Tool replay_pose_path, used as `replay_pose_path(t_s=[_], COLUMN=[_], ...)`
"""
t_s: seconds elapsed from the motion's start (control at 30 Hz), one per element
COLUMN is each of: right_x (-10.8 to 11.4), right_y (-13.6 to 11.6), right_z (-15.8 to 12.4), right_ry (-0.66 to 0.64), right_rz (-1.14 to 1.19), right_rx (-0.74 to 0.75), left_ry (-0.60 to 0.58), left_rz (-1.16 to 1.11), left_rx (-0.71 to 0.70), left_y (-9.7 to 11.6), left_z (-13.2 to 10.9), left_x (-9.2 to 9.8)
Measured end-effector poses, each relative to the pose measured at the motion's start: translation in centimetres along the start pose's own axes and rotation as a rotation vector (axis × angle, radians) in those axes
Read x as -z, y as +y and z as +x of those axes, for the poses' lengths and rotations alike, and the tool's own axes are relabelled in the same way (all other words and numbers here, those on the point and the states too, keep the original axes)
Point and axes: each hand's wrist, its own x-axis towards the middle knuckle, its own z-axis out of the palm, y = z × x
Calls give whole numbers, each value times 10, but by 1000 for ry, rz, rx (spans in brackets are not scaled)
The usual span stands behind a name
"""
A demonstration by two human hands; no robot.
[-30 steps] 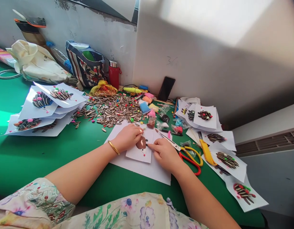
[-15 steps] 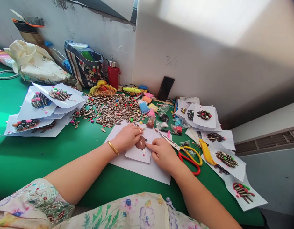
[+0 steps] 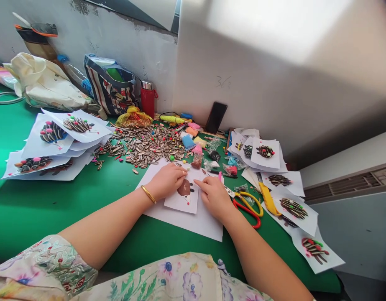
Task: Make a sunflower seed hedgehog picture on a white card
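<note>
A small white card (image 3: pixel 180 205) lies on a larger white sheet (image 3: pixel 193 223). On it is a flat brown clay shape (image 3: pixel 183 189) with small dark pieces (image 3: pixel 192 190) at its right edge and a little red dot (image 3: pixel 188 203) below. My left hand (image 3: pixel 168 180) rests on the card's upper left, fingers bent together beside the brown shape; what they hold, if anything, is hidden. My right hand (image 3: pixel 214 195) is at the card's right edge, index finger stretched toward the dark pieces, other fingers curled, nothing visible in it. Scissors (image 3: pixel 249 205) lie right of it.
Sunflower seeds (image 3: pixel 149 144) are heaped behind the card, beside bags of coloured clay (image 3: pixel 188 142). Finished seed-hedgehog cards (image 3: pixel 67 142) are piled left, others (image 3: pixel 299 209) right near a yellow cutter (image 3: pixel 268 200). A phone (image 3: pixel 216 118) leans on the wall near a red bottle (image 3: pixel 148 100).
My right index fingertip has lifted off the brown shape's edge and shifted slightly up and right, exposing another dark piece there. My left hand has stayed put.
</note>
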Motion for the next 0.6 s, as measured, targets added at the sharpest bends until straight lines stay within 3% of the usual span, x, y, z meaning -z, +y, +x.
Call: replay_pose_path(t_s=[0.27, 0.47, 0.6], right_x=[-3, 0, 4], right_y=[-8, -1, -3], right_z=[1, -2, -5], right_ry=[-59, 15, -30], right_rz=[-92, 6, 17], right_rx=[34, 59, 87], left_ry=[-3, 3, 8], left_rz=[-5, -14, -9], left_rx=[-9, 1, -4], left_y=[1, 0, -1], left_z=[0, 0, 0], left_x=[2, 0, -1])
